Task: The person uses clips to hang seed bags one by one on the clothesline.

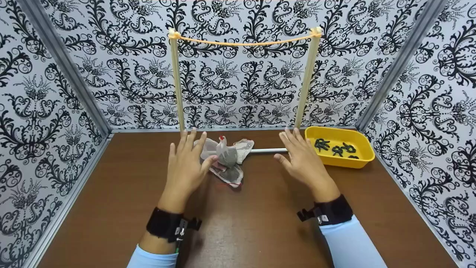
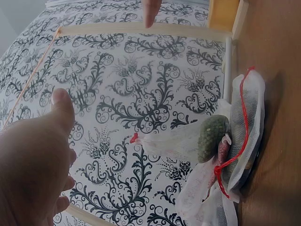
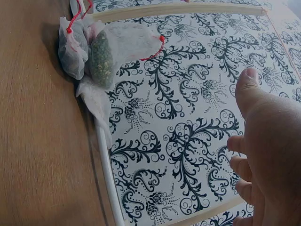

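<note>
My left hand (image 1: 186, 163) is held over the table with its fingers spread, just left of a small pile of white mesh drawstring bags (image 1: 227, 155). My right hand (image 1: 303, 160) hovers with straight fingers between that pile and a yellow tray (image 1: 340, 162). Neither hand holds anything. One bag (image 2: 212, 136) shows a dark green, grainy filling in the left wrist view, and a reddish filling lies beside it. Red drawstrings (image 2: 243, 134) hang from the bags. The right wrist view shows the green-filled bag (image 3: 101, 61) among others, overlapping, so their count is unclear.
Behind the pile stand two wooden posts (image 1: 307, 82), with a sagging orange cord (image 1: 241, 44) tied between their tops. A white rod (image 1: 269, 150) runs low between them. Several dark clips (image 1: 337, 150) lie inside the yellow tray. Patterned walls enclose the brown table (image 1: 253, 227).
</note>
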Tool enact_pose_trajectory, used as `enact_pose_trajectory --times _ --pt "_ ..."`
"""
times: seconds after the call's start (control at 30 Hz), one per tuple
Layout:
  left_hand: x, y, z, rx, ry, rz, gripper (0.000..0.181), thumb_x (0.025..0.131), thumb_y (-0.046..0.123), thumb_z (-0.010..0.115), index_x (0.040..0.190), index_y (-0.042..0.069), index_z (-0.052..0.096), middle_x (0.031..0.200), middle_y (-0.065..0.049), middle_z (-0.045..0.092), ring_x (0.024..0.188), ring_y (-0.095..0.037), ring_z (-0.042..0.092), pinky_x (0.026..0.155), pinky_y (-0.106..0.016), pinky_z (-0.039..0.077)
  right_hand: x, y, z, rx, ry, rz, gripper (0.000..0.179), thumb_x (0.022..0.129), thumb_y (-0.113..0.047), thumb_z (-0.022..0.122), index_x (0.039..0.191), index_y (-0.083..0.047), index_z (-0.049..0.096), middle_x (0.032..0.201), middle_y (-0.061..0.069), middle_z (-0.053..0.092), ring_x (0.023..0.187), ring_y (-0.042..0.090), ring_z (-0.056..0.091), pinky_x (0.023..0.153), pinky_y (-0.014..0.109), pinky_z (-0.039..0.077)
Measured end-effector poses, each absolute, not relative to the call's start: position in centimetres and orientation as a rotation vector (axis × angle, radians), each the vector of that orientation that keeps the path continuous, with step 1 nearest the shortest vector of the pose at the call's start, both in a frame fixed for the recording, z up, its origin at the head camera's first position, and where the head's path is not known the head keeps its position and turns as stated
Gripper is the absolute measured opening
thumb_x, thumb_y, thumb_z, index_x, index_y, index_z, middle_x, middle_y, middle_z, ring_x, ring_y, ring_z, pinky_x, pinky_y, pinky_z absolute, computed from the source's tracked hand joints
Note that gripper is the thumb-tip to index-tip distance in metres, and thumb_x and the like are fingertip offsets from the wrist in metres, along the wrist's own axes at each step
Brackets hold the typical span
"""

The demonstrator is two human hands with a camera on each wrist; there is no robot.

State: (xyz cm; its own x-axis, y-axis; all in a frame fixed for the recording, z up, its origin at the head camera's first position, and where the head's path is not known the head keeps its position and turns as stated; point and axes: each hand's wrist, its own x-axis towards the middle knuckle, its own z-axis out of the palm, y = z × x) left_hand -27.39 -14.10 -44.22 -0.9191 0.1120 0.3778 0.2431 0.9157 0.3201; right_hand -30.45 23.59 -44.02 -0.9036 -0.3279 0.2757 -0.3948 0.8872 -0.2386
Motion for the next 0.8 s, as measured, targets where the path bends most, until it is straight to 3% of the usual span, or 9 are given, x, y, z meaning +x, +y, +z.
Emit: enact_pose_trajectory --times 0.23,0.4,0.6,0.7,0.8 --pt "-27.4 -13.9 -44.1 -0.265 -2.728 -0.537 0.082 0.111 0.066 0.057 0.179 0.025 0.036 0.19 -0.01 0.021 0.179 -0.037 0.012 0.142 -0.074 0.009 -30.8 24.5 -43.6 0.497 -2.829 0.501 0.081 0.115 -0.066 0.046 0.178 -0.017 0.036 0.189 0.011 0.023 0.177 0.044 0.016 0.142 0.073 0.012" --pt "-27.2 -13.7 -44.9 -0.284 -2.761 -0.531 0.081 0.111 0.064 0.059 0.178 0.026 0.037 0.19 -0.008 0.02 0.179 -0.036 0.013 0.143 -0.072 0.01 -31.8 26.3 -43.6 0.426 -2.875 0.579 0.075 0.118 -0.06 0.049 0.175 -0.013 0.042 0.186 0.015 0.031 0.174 0.049 0.024 0.142 0.07 0.017" --pt "-27.5 -12.9 -45.3 -0.38 -2.776 -0.511 0.083 0.108 0.069 0.058 0.176 0.024 0.043 0.188 -0.011 0.027 0.178 -0.039 0.02 0.143 -0.072 0.014 -36.7 31.4 -43.4 0.218 -3.033 0.589 0.068 0.12 -0.053 0.05 0.171 -0.008 0.047 0.174 0.027 0.048 0.157 0.058 0.048 0.132 0.075 0.037" --pt "-27.6 -12.3 -45.3 -0.428 -2.781 -0.501 0.084 0.107 0.07 0.058 0.176 0.023 0.044 0.187 -0.013 0.029 0.177 -0.04 0.022 0.143 -0.071 0.012 -38.9 33.9 -43.5 0.138 -3.15 0.58 0.069 0.12 -0.05 0.052 0.171 -0.004 0.046 0.149 0.031 0.069 0.123 0.053 0.071 0.112 0.069 0.057" --pt "-27.7 -11.5 -45.4 -0.462 -2.796 -0.489 0.085 0.107 0.07 0.058 0.176 0.023 0.043 0.187 -0.013 0.029 0.176 -0.041 0.023 0.143 -0.071 0.011 -40.1 35.9 -43.6 0.106 -3.244 0.591 0.068 0.118 -0.044 0.057 0.168 0.002 0.048 0.107 0.02 0.076 0.084 0.032 0.069 0.083 0.048 0.062"
